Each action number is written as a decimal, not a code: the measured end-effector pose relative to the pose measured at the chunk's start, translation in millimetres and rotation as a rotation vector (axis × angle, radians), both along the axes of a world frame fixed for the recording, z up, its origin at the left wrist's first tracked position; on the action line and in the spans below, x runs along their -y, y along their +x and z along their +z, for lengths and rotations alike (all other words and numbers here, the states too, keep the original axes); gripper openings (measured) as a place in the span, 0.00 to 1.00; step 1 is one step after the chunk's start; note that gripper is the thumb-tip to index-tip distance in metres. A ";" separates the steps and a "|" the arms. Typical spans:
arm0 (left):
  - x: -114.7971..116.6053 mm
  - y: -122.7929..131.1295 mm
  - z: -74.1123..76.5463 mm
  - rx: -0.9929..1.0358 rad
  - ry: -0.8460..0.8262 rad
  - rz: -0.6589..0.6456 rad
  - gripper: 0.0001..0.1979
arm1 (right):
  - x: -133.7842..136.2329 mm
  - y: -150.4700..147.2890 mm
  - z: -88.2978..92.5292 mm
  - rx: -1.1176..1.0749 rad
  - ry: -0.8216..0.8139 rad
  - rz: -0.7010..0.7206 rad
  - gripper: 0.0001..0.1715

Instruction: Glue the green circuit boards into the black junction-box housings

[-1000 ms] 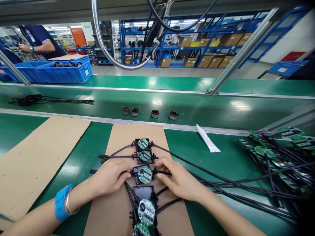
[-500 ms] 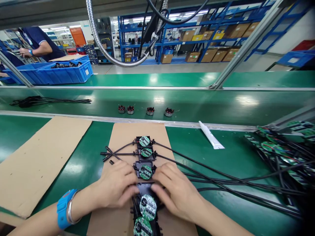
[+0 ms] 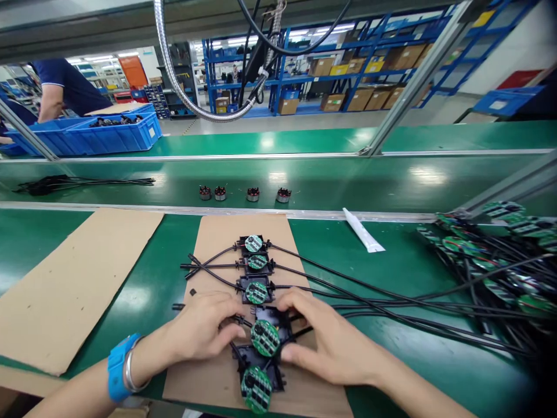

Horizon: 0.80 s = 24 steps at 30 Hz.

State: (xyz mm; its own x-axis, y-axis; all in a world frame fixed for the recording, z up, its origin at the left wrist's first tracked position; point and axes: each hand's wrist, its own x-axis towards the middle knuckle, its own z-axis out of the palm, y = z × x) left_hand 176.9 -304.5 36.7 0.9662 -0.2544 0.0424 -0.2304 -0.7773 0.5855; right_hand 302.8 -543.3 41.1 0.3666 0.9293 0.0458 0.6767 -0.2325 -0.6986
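A column of black plastic housings, each bearing a round green circuit board, runs down the cardboard sheet (image 3: 313,400). Beside the fourth housing (image 3: 272,315), my left hand (image 3: 209,328) is closed at its left side, fingers around the short black cable (image 3: 242,320). My right hand (image 3: 324,334) grips the same housing from the right, thumb and forefinger at its edge. This housing sits tilted, with its circuit board (image 3: 265,338) lying over the lower part. Below it is another housing (image 3: 277,377) with a circuit board (image 3: 256,389). Long black cables (image 3: 348,290) run off to the right.
Cabled circuit boards (image 3: 491,261) are heaped at the right. A white tube (image 3: 363,231) lies near the rail. Several small motor stators (image 3: 253,194) stand on the far green strip, with black cables (image 3: 82,183) at left. Another cardboard sheet (image 3: 82,278) lies left; a person (image 3: 69,87) stands beyond.
The fourth housing has shifted right and turned askew, apart from the third. My hands no longer cover the third housing's side cables. The view has shifted slightly.
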 end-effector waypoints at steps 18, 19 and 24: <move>13.3 9.5 -11.6 -0.069 0.271 0.113 0.09 | 13.8 13.5 -31.7 0.324 -0.153 -0.106 0.08; 11.3 9.7 -9.4 -0.083 0.308 0.125 0.08 | 11.2 13.3 -34.8 0.353 -0.121 -0.105 0.08; 4.7 8.6 3.0 -0.051 0.381 0.075 0.05 | 8.2 12.7 -45.2 0.433 0.000 -0.101 0.07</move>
